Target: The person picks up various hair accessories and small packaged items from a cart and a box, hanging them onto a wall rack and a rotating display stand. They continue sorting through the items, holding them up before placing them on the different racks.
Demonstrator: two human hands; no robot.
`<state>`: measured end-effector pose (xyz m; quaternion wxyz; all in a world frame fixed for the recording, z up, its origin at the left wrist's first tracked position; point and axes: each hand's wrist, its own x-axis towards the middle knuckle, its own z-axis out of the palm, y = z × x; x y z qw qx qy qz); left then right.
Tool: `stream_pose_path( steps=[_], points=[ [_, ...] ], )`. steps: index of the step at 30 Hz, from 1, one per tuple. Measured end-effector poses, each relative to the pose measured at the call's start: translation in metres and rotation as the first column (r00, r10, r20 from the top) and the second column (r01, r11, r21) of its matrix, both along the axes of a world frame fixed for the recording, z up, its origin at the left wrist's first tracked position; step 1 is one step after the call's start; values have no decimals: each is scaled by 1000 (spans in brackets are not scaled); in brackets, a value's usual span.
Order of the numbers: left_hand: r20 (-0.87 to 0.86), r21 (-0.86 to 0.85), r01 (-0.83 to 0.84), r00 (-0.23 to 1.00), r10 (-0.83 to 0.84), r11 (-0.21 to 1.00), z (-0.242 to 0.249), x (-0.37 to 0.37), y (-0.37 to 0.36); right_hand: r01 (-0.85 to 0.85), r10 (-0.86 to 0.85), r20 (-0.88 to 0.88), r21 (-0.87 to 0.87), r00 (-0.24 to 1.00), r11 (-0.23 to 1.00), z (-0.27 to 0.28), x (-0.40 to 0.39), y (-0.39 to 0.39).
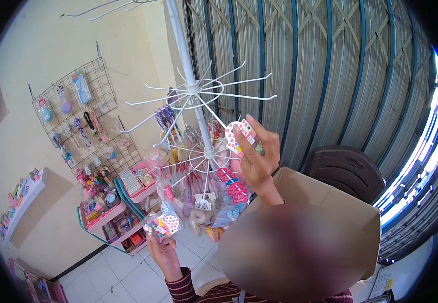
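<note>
My right hand (262, 164) is raised beside a white rotating display rack (192, 89). Its fingers pinch a white header card with a heart pattern (233, 134), near the end of one hook. Lower down, my left hand (164, 256) grips a clear packet with a similar heart-patterned card (167, 224) and small colourful pieces inside. Between the hands, the rack's lower tier (209, 153) carries several bagged accessories, among them pink cards (237, 192). The hooks of the tier above have nothing hanging on their near ends.
An open cardboard box (325, 194) stands at the right, before a brown plastic chair (347, 164) and a metal folding shutter (310, 76). Wire grids (97, 91) with trinkets hang on the left wall. Below them stands a pink trolley (109, 219); a white shelf (27, 204) is further left.
</note>
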<state>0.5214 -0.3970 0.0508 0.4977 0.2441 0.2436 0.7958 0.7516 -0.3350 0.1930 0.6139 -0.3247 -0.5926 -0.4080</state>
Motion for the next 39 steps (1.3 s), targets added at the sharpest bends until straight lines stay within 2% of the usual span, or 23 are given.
stream_pose_path(
  steps=[5, 7, 11, 13, 14, 16, 20, 21, 22, 23, 24, 25, 26, 28, 31, 32, 34, 35, 37, 38, 39],
  points=[
    [9, -16, -10, 1000, 10, 1000, 1, 0, 0, 81, -80, 28, -58, 996, 995, -7, -1, 6],
    [-63, 50, 59, 996, -56, 997, -6, -3, 1, 135, -133, 36, -68, 990, 988, -11, -3, 16],
    [-65, 33, 76, 995, -74, 997, -6, 0, 2, 198, -194, 47, -119, 980, 973, -17, -17, 49],
    [-47, 35, 98, 994, -97, 995, -7, 4, 2, 225, -222, 41, -244, 974, 943, -18, -25, 68],
    [-48, 42, 118, 992, -116, 992, -7, 5, 3, 223, -219, 41, -248, 975, 943, -18, -29, 73],
    [-36, 32, 134, 991, -132, 991, -4, 10, 0, 371, -337, 157, -412, 928, 832, -17, -35, 78],
    [-88, 87, 170, 983, -163, 982, 7, 22, 0, 319, -294, 128, -465, 947, 826, -31, -43, 41],
    [-124, 115, 184, 978, -169, 976, 10, 26, -1, 95, -67, 70, -548, 995, 831, -36, -43, 25],
    [-107, 97, 179, 980, -169, 979, 14, 32, -1, -131, 158, -11, -618, 987, 776, -42, -42, 12],
    [-101, 83, 173, 981, -164, 982, 17, 38, 0, -133, 164, -10, -630, 986, 765, -48, -40, 3],
    [-109, 87, 189, 978, -180, 978, 19, 43, 0, -430, 409, -229, -742, 883, 514, -54, -38, -4],
    [-117, 98, 206, 974, -194, 974, 22, 48, 1, -649, 552, -471, -739, 689, 179, -58, -36, -11],
    [-120, 127, 247, 965, -233, 961, 25, 52, 2, -646, 553, -471, -745, 688, 169, -61, -35, -17],
    [-119, 144, 269, 960, -253, 952, 28, 61, 0, -748, 576, -658, -654, 485, -117, -65, -34, -26],
    [-126, 143, 298, 951, -281, 944, 32, 69, -2, -789, 559, -684, -609, 469, -84, -69, -29, -29],
    [-125, 126, 256, 962, -241, 958, 25, 71, 0, -791, 557, -685, -607, 469, -80, -70, -28, -29],
    [-127, 112, 219, 970, -205, 969, 19, 72, 1, -857, 425, -789, -512, 444, -55, -74, -25, -29],
    [-81, 106, 183, 981, -175, 977, 18, 72, 1, -858, 425, -788, -511, 445, -49, -75, -23, -30],
    [-34, 103, 150, 988, -147, 983, 16, 70, 3, -885, 367, -816, -462, 448, 53, -73, -18, -30],
    [-54, 104, 140, 989, -135, 985, 14, 68, 4, -885, 367, -814, -463, 450, 58, -69, -17, -32],
    [-75, 105, 130, 990, -122, 986, 13, 65, 6, -917, 386, -838, -395, 385, 55, -62, -18, -37]
  ],
)
